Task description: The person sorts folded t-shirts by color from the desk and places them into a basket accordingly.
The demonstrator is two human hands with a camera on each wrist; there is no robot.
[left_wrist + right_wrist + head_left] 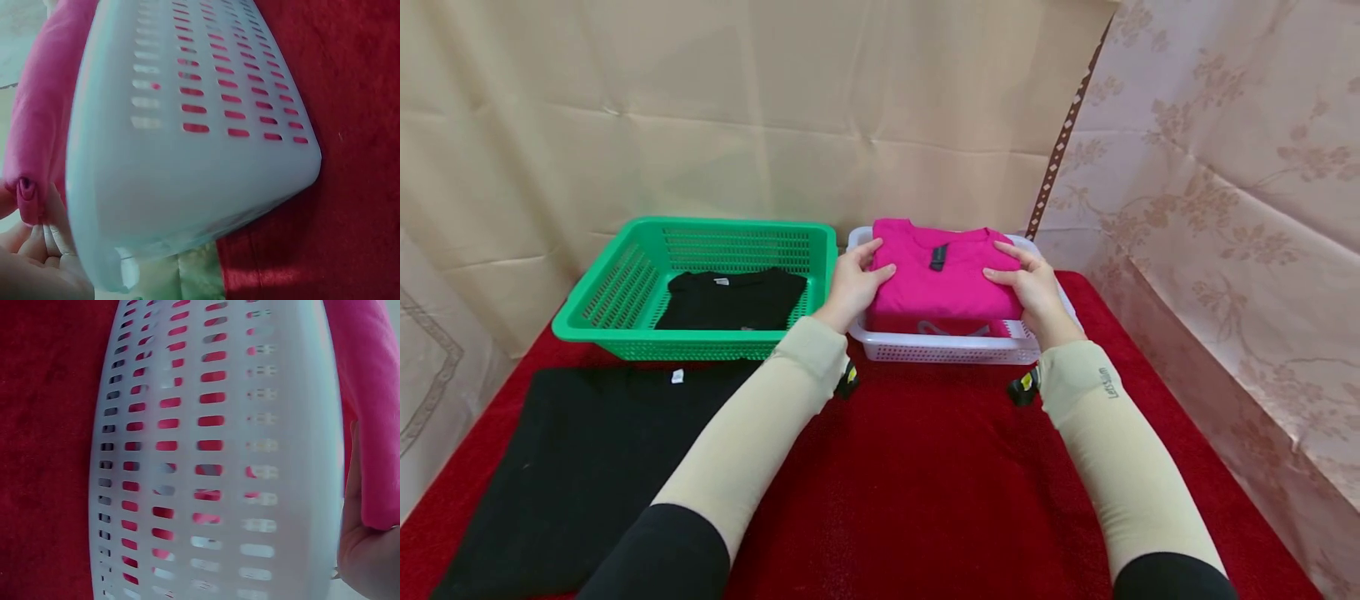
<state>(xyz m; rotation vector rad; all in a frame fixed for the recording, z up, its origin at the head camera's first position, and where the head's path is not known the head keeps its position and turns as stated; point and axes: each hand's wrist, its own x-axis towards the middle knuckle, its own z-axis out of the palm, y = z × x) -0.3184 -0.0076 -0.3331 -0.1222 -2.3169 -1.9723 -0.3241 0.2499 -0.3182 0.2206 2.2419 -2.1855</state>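
Note:
A folded pink shirt with a dark neck label is held level over the white basket. My left hand grips its left edge, thumb on top and fingers beneath. On the opposite edge my right hand pinches it the same way. Inside the basket, under the pink shirt, lies a red garment with a pale print. In the left wrist view the shirt's rolled edge sits between the fingers and thumb, just beyond the basket rim. The right wrist view shows the shirt resting against the right palm.
Left of the white basket stands a green basket with a folded black shirt inside. Another black garment lies flat on the red cloth at the front left. Curtains hang behind and to the right.

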